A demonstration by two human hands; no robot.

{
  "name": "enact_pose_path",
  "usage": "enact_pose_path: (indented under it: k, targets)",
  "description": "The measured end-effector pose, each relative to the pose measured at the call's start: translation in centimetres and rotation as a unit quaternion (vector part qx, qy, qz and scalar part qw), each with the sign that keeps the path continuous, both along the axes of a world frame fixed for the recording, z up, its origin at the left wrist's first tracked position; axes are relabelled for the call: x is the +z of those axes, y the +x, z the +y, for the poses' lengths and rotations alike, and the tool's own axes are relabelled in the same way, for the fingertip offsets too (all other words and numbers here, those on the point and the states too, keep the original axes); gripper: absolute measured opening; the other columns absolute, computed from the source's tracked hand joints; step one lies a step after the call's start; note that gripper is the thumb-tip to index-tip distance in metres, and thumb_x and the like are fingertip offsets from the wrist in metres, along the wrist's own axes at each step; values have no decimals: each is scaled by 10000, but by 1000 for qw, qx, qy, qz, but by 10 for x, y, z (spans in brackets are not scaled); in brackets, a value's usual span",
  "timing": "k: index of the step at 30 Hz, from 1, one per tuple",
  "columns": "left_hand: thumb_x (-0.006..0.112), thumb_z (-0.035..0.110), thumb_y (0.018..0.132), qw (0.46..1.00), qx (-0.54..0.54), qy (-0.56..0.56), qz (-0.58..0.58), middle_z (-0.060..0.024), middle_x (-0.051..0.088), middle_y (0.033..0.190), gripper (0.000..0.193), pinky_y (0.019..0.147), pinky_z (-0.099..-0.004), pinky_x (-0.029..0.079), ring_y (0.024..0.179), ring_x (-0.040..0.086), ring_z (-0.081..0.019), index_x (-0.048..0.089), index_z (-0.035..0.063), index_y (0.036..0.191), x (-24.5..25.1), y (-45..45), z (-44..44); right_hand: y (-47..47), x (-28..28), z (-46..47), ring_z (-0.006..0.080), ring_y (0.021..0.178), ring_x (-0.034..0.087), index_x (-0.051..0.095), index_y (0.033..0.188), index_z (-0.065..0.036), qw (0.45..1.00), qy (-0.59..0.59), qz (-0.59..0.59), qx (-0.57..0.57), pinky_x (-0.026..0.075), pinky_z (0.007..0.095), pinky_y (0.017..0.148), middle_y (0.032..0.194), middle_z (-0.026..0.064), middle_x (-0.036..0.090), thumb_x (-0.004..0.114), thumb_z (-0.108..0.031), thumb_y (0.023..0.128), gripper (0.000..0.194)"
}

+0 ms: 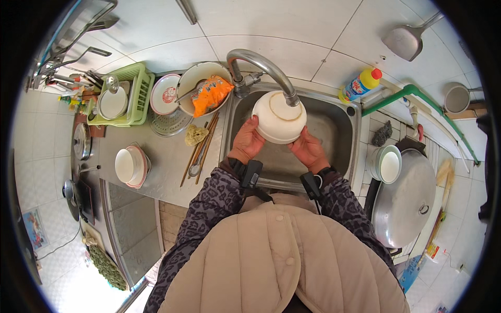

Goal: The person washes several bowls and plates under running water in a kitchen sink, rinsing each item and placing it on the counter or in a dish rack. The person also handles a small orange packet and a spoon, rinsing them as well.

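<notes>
Between both hands I grip a white bowl (pixel 280 125), turned bottom up over the sink, its unglazed foot ring facing me. My left hand (pixel 249 140) grasps its left side, and my right hand (pixel 309 148) has the right side. Directly above the bowl hangs the spout of a curved metal faucet (pixel 270 64), overlapping the foot ring in this view. Whether water is running cannot be made out. Below lies a stainless steel sink (pixel 332 133). The fingers beneath the bowl's rim are partly hidden.
Left on the counter are chopsticks with a spoon (pixel 201 158), a sponge (pixel 195 135), stacked bowls (pixel 131 166), an enamel basin (pixel 186 78) with an orange bag (pixel 213 94), and a green dish rack (pixel 143 92). Rightward stand a yellow bottle (pixel 360 84), cups (pixel 387 166) and a large lidded pot (pixel 411 199).
</notes>
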State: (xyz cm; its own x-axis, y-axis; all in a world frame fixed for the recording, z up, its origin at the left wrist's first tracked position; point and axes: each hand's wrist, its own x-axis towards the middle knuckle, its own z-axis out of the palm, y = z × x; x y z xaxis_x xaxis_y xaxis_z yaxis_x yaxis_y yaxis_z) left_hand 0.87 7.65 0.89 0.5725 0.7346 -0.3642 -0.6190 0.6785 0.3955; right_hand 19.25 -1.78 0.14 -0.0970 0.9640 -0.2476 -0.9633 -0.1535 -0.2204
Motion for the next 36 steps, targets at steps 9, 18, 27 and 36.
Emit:
enact_pose_path:
  k: [9, 18, 27, 36]
  targets:
    - [557, 92, 901, 980, -98, 112, 136, -71, 567, 1172, 338, 925, -346, 449, 1073, 543, -178, 461, 26, 1219, 25, 23, -10, 3, -28, 33, 209, 1102, 519, 458, 1248, -66, 970, -137, -184, -83, 414, 331, 941, 1215, 83, 533, 398, -353, 958, 413]
    - [536, 53, 903, 967, -73, 167, 178, -50, 572, 1124, 284, 866, -288, 430, 992, 533, -122, 485, 14, 1180, 20, 36, -6, -41, 4, 41, 365, 1163, 458, 444, 1248, 27, 646, -13, -734, -210, 337, 407, 983, 1211, 260, 491, 380, -230, 931, 412]
    - [533, 76, 890, 926, -270, 193, 178, -74, 558, 1189, 396, 937, -325, 418, 1074, 538, -179, 449, 10, 1271, 17, 16, 7, -3, -2, 52, 294, 999, 545, 575, 1138, -15, 694, 92, -712, -64, 396, 375, 931, 1113, 138, 595, 412, -246, 949, 340]
    - [539, 90, 904, 971, -101, 182, 122, -116, 506, 1250, 389, 999, -390, 383, 1142, 500, -223, 402, 15, 1260, 40, 24, 4, -21, 0, 26, 159, 1138, 481, 442, 1313, -120, 961, -210, -152, -101, 389, 350, 952, 1309, 49, 465, 330, -501, 951, 538]
